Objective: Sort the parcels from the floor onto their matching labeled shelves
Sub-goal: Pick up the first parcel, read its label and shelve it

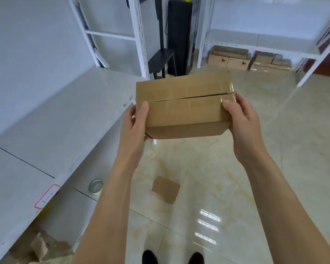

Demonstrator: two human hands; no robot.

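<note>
A brown cardboard parcel [185,103] with a taped seam across its top is held in the air at chest height. My left hand [135,122] grips its left end, thumb on top. My right hand [240,115] grips its right end the same way. A smaller cardboard parcel [166,188] lies on the tiled floor below, between my arms. The white shelf [51,126] runs along my left, with a red-framed label [47,196] on its front edge and small printed numbers [131,98] further along.
A second white rack [255,44] stands at the back right with several cardboard boxes [229,58] beneath it. A black stand and tall black unit [179,35] fill the far corner. A round metal tin [95,185] sits on the lower left shelf. Crumpled cardboard [38,246] lies at bottom left.
</note>
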